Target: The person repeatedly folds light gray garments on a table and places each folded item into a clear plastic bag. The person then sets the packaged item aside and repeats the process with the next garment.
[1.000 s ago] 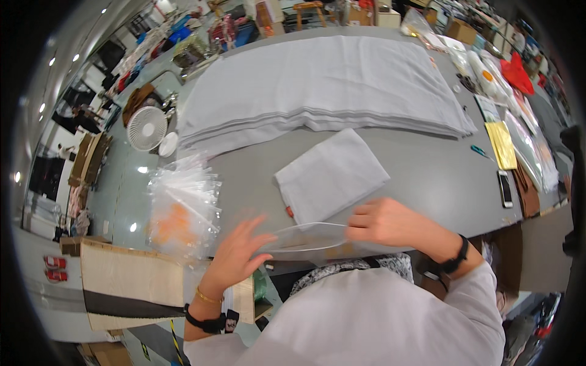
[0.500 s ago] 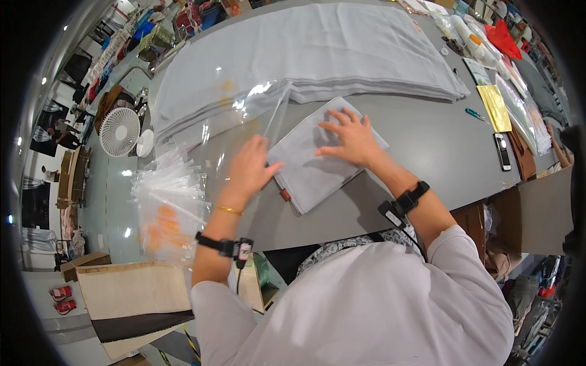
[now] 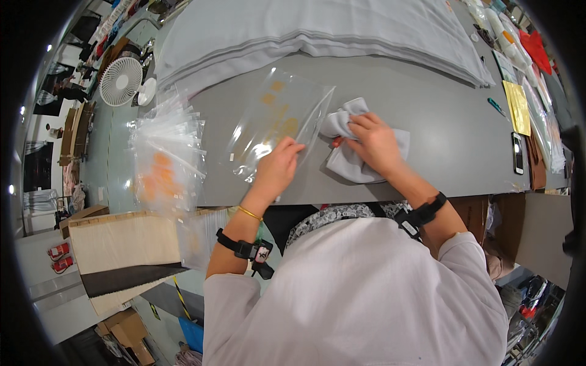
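Observation:
A clear plastic bag (image 3: pixel 259 122) with orange print lies flat on the grey table. My left hand (image 3: pixel 279 163) is closed in a pinch at the bag's near edge, by its opening side. To the right, a light grey folded cloth (image 3: pixel 357 166) is bunched and curled up on the table. My right hand (image 3: pixel 375 145) grips the cloth from above, its fingers wrapped over the fold. A small red tag (image 3: pixel 337 141) pokes out beside those fingers. The cloth and the bag lie close together, with the cloth outside the bag.
Stacked grey fabric (image 3: pixel 244 36) covers the far side of the table (image 3: pixel 452 146). A fanned pile of clear bags (image 3: pixel 168 152) overhangs the left edge, near a white fan (image 3: pixel 121 81). At the right are a phone (image 3: pixel 517 152), a teal cutter (image 3: pixel 495 106) and yellow packaging (image 3: pixel 516 108).
The cloth, flat before, is now bunched in my right hand. The bag, raised beside my left hand earlier, now lies flat. My view has shifted, so the fabric stack sits higher.

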